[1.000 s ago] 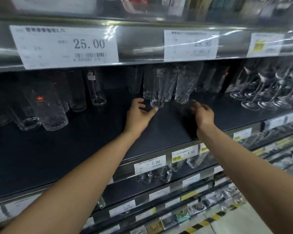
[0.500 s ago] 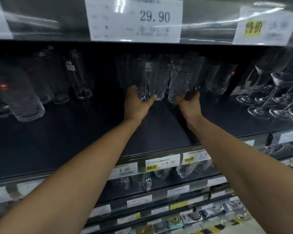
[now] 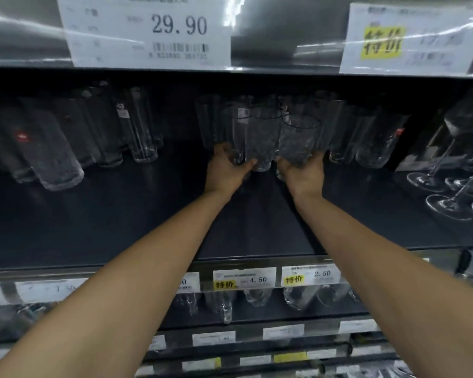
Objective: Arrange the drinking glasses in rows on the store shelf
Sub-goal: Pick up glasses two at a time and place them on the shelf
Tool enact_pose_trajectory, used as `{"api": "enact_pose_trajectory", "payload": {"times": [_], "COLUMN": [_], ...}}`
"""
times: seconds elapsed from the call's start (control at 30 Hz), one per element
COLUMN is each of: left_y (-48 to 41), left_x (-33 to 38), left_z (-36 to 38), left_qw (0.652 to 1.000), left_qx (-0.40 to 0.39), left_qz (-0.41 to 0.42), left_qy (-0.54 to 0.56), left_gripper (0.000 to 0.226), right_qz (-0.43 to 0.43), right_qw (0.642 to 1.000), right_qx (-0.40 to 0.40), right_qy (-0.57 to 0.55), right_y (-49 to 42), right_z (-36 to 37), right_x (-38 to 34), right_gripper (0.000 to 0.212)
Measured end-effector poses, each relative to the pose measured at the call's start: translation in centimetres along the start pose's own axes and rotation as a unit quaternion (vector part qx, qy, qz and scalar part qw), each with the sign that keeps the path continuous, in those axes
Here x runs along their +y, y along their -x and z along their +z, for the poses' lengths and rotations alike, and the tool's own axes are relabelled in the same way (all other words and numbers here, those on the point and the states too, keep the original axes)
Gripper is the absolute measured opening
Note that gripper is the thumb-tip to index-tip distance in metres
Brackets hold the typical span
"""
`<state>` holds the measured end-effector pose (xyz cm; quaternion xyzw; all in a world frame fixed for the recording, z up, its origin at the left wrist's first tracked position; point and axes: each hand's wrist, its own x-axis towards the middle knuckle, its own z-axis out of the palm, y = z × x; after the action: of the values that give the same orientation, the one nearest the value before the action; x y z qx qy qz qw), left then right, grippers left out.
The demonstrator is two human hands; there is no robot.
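Dark store shelf (image 3: 120, 227) beneath a metal rail carrying a white price label (image 3: 148, 31) reading 29.90 and a second label (image 3: 410, 39) with a yellow patch. At mid-shelf, toward the back, a tight cluster of clear drinking glasses (image 3: 339, 126), all upright. Both bare forearms stretched in from below. Left hand (image 3: 225, 173) at the cluster's left front, fingers curled round the base of a slim glass (image 3: 238, 132). Right hand (image 3: 303, 177) just beside it, fingers wrapped round the base of a textured tumbler (image 3: 298, 140) at the right front. Between those two, close against both, a third glass (image 3: 265, 137). Further left, well apart, more tumblers (image 3: 55, 156) and a tall narrow glass (image 3: 142, 132). At far right, stemmed wine glasses (image 3: 448, 170). Along the shelf's front edge, small tags reading 4.50 (image 3: 245, 279) and 2.50 (image 3: 310, 276); blurred glassware (image 3: 257, 296) on the next shelf down.
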<state>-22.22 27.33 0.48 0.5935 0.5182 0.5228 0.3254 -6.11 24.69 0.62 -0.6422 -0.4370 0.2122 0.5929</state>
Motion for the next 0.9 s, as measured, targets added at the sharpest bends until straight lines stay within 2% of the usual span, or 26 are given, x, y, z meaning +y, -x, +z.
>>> {"api": "enact_pose_trajectory", "payload": {"times": [0.1, 0.2, 0.3, 0.33, 0.47, 0.5, 0.67, 0.77, 0.87, 0.9], "left_y": [0.6, 2.0, 3.8, 4.3, 7.5, 8.3, 12.1, 14.7, 17.5, 18.4], "left_x": [0.2, 0.8, 1.5, 1.7, 2.8, 3.2, 4.8, 5.7, 6.0, 6.1], "left_z": [-0.4, -1.2, -2.8, -3.5, -7.1, -8.0, -13.1, -16.7, -21.0, -22.4], "left_qw": [0.999, 0.998, 0.996, 0.996, 0.995, 0.995, 0.985, 0.963, 0.956, 0.954], "left_qx": [-0.01, -0.024, -0.052, -0.065, -0.08, -0.071, -0.029, -0.025, 0.006, 0.019], "left_qz": [-0.017, -0.039, -0.054, -0.057, -0.061, -0.062, -0.077, -0.069, -0.04, -0.034], "left_qy": [0.03, 0.047, 0.041, 0.031, 0.022, 0.032, 0.151, 0.26, 0.29, 0.299], "left_gripper": [0.058, 0.062, 0.058, 0.056, 0.045, 0.042, 0.031, 0.044, 0.04, 0.044], "right_qz": [0.012, 0.024, 0.061, 0.081, 0.102, 0.095, 0.085, 0.075, 0.051, 0.043], "right_qw": [1.0, 0.999, 0.996, 0.993, 0.986, 0.986, 0.966, 0.95, 0.935, 0.93], "right_qx": [0.002, -0.026, -0.066, -0.08, -0.119, -0.118, -0.176, -0.228, -0.272, -0.287], "right_qy": [0.01, 0.039, 0.011, -0.016, -0.062, -0.07, -0.169, -0.199, -0.219, -0.228], "right_y": [0.3, 0.6, 1.8, 2.3, 5.3, 6.4, 11.5, 15.3, 18.7, 20.1], "right_z": [-0.3, -1.1, -2.0, -2.4, -4.3, -4.7, -4.8, -3.7, -1.5, -0.6], "right_x": [-0.3, -0.5, -1.0, -1.2, -2.8, -3.4, -5.4, -7.4, -9.0, -9.9], "right_gripper": [0.087, 0.092, 0.098, 0.09, 0.023, 0.019, 0.024, 0.029, 0.028, 0.029]}}
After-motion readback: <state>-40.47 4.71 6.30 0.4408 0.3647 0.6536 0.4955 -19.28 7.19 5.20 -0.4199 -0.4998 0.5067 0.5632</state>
